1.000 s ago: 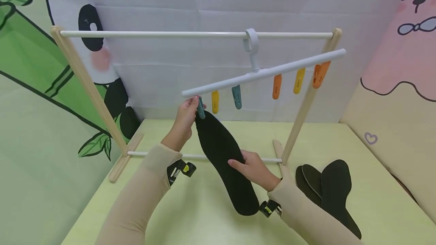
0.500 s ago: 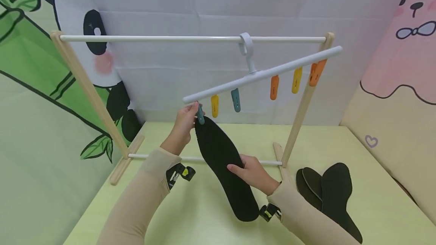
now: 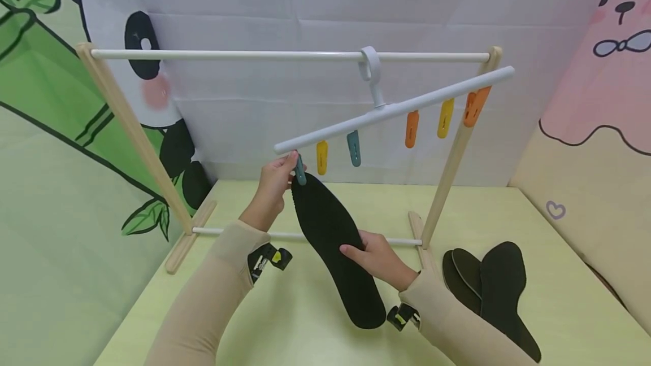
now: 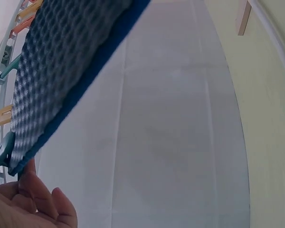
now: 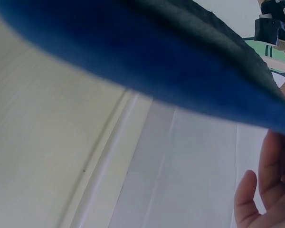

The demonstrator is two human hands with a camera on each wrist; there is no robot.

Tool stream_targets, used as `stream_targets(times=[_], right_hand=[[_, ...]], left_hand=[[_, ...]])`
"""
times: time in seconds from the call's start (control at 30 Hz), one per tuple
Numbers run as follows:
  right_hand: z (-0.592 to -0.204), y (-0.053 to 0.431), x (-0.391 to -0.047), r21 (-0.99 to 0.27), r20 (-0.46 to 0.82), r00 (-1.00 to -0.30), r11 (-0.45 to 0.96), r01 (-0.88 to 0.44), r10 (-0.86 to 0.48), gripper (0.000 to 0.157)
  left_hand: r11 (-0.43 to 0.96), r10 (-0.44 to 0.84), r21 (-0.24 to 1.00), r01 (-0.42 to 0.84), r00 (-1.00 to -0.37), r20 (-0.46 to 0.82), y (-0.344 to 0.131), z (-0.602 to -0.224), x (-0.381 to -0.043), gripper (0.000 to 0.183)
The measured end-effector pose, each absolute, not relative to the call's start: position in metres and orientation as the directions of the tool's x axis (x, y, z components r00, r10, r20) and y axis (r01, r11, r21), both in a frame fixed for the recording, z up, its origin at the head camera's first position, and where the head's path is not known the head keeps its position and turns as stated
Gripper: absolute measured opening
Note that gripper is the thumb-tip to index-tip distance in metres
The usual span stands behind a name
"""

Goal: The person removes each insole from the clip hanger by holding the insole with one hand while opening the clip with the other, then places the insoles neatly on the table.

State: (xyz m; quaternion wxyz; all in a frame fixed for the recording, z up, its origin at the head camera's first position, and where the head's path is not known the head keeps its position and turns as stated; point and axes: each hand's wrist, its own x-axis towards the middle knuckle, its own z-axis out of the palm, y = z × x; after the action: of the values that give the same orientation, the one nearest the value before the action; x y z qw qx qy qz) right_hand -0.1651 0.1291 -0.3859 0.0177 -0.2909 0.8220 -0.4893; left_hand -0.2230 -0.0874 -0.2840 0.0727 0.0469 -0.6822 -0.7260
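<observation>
A black insole [image 3: 330, 242] slants down from the low left end of a white clip hanger [image 3: 396, 109]. At its top end my left hand [image 3: 272, 188] pinches a teal clothespin [image 3: 300, 171], which overlaps the insole's tip. The left wrist view shows the insole's textured underside [image 4: 71, 71] with the teal clip [image 4: 4, 149] at its corner. My right hand [image 3: 378, 256] grips the insole's right edge about midway, thumb on the upper face. In the right wrist view the insole's blurred edge [image 5: 156, 61] crosses above the fingers [image 5: 270, 175].
The hanger hooks over the top rail [image 3: 229, 55] of a wooden-legged rack and tilts up to the right. Yellow, teal and orange clips hang along it, such as an orange clip [image 3: 412, 129]. Several black insoles [image 3: 500, 281] lie on the table [image 3: 574, 298] at right.
The view has shifted slightly, and the hanger's left end sits a little lower than a second ago. Both hands keep their holds on the clip and the insole.
</observation>
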Motion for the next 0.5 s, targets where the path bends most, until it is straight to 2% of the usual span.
stream_targets(times=[0.5], right_hand=[[-0.3897, 0.1267, -0.1668, -0.816, 0.257, -0.837, 0.355, -0.456, -0.484, 0.024]], left_hand=[[-0.070, -0.182, 0.997, 0.045, -0.983, 0.031, -0.0876, -0.2833, -0.2242, 0.038]])
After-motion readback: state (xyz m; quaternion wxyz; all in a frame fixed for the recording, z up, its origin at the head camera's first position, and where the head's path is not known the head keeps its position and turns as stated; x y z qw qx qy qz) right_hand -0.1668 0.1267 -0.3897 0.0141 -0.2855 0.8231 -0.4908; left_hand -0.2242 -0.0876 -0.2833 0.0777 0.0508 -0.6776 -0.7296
